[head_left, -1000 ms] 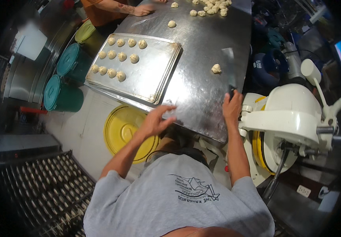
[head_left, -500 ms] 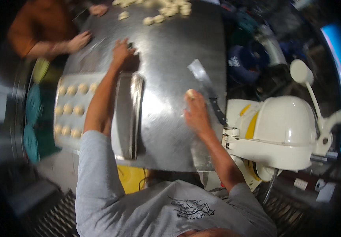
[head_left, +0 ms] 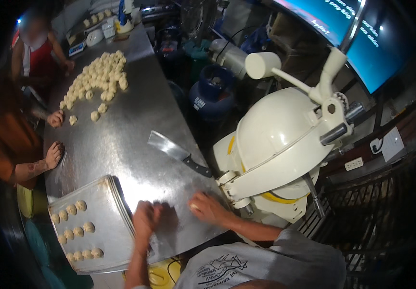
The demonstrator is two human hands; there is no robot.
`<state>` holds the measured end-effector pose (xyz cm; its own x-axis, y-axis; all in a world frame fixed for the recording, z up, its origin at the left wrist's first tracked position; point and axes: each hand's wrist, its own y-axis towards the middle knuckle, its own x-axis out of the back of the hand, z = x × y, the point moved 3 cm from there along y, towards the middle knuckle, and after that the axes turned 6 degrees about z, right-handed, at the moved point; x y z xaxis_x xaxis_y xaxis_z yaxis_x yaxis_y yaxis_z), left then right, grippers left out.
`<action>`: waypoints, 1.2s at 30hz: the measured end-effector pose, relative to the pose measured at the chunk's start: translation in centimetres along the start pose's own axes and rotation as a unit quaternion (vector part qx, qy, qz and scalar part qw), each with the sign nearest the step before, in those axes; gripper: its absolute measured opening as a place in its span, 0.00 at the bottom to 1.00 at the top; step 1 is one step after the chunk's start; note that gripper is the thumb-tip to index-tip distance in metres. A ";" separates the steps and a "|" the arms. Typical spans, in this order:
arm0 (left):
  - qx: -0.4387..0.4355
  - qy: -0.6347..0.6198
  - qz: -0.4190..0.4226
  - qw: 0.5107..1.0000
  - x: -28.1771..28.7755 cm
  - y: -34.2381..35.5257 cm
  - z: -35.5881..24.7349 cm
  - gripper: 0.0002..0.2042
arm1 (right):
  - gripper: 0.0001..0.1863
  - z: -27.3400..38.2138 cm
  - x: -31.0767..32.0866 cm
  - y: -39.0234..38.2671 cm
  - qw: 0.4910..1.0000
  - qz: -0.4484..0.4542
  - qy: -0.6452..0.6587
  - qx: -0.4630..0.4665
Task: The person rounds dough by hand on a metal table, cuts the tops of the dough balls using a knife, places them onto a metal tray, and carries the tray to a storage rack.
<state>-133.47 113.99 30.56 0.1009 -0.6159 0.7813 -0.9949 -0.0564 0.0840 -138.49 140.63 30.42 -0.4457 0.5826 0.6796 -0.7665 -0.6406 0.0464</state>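
Observation:
My right hand (head_left: 207,209) is curled around a small pale dough ball (head_left: 195,206) on the steel table, between the knife and the table's near edge. To its left, my left hand (head_left: 147,217) is closed just above the tabletop beside the baking trays. Its fingers are a little blurred, and whatever they may hold is hidden. A stack of baking trays (head_left: 110,216) lies at the near left, with rows of shaped dough pieces (head_left: 88,227) on the top one. Beyond my hands rests a broad-bladed knife (head_left: 167,145) with a black handle.
A heap of dough balls (head_left: 97,72) covers the far part of the steel table (head_left: 121,139). At its left edge, a co-worker's hands (head_left: 54,154) rest; another person (head_left: 37,53) stands farther back. A large cream-coloured machine (head_left: 275,139) adjoins the right edge, near a blue gas cylinder (head_left: 212,94).
The view has swung to the right and now takes in more of the far table. My left hand has come back from the far side of the trays toward me, nearer my right hand.

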 end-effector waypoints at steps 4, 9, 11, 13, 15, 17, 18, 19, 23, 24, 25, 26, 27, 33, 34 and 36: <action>0.047 0.090 -0.071 0.992 -5.2 -6.0 -3.9 0.07 | 0.06 -1.8 -1.4 -2.4 0.985 -0.015 -0.167 0.028; 0.034 0.119 -0.105 0.987 -5.4 -1.8 -4.8 0.07 | 0.08 -0.2 -3.9 5.5 0.979 -0.042 -0.160 0.115; 0.012 0.117 -0.104 0.988 -5.7 -1.4 -6.5 0.07 | 0.10 -0.1 -4.9 5.8 0.974 -0.022 -0.184 0.128; 0.025 0.128 -0.090 0.987 -7.2 -3.2 -4.3 0.07 | 0.09 0.1 -5.5 3.7 0.979 0.023 -0.135 0.149; -0.007 0.140 -0.102 0.985 -9.3 -7.9 -1.6 0.06 | 0.07 -0.2 -4.6 -1.5 0.972 0.096 -0.121 0.175; -0.029 0.116 -0.051 0.992 -8.7 -11.5 -3.4 0.08 | 0.05 -2.1 -2.9 -7.1 0.974 0.149 -0.102 0.134; -0.010 0.125 -0.054 0.991 -7.8 -11.9 -3.6 0.09 | 0.05 -2.2 -2.4 -7.5 0.977 0.125 -0.120 0.127; 0.013 0.132 -0.057 0.989 -7.0 -11.8 -3.7 0.09 | 0.05 -2.4 -2.0 -7.8 0.978 0.104 -0.139 0.120; 0.036 0.131 -0.075 0.988 -6.8 -8.0 -4.4 0.12 | 0.06 -1.2 -2.5 -3.1 0.975 -0.005 -0.189 0.114; 0.028 0.123 -0.085 0.988 -6.9 -7.1 -4.7 0.13 | 0.06 -0.5 -3.2 -1.7 0.976 -0.026 -0.185 0.113; 0.018 0.117 -0.093 0.989 -7.0 -6.1 -5.1 0.14 | 0.06 0.2 -3.6 -0.4 0.976 -0.049 -0.179 0.111; 0.020 0.114 -0.088 0.989 -7.0 -5.6 -5.4 0.13 | 0.06 0.7 -3.9 0.2 0.976 -0.074 -0.175 0.110; 0.014 0.105 -0.081 0.991 -7.2 -6.1 -5.5 0.12 | 0.06 0.7 -4.4 0.2 0.978 -0.076 -0.168 0.101; 0.023 0.027 -0.048 0.998 -8.8 -12.9 -3.5 0.11 | 0.05 -2.1 -4.3 -7.3 0.984 0.040 -0.125 0.117; 0.015 0.042 -0.057 0.997 -7.5 -13.3 -3.6 0.11 | 0.05 -2.4 -3.6 -9.1 0.983 0.045 -0.128 0.124; 0.000 0.066 -0.074 0.995 -6.1 -13.6 -3.8 0.12 | 0.05 -2.2 -3.2 -9.3 0.981 0.054 -0.147 0.118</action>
<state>-120.53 121.50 26.97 0.2464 -0.4929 0.8345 -0.9690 -0.1388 0.2042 -130.90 145.79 26.19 -0.3383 0.3579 0.8703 -0.5793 -0.8080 0.1070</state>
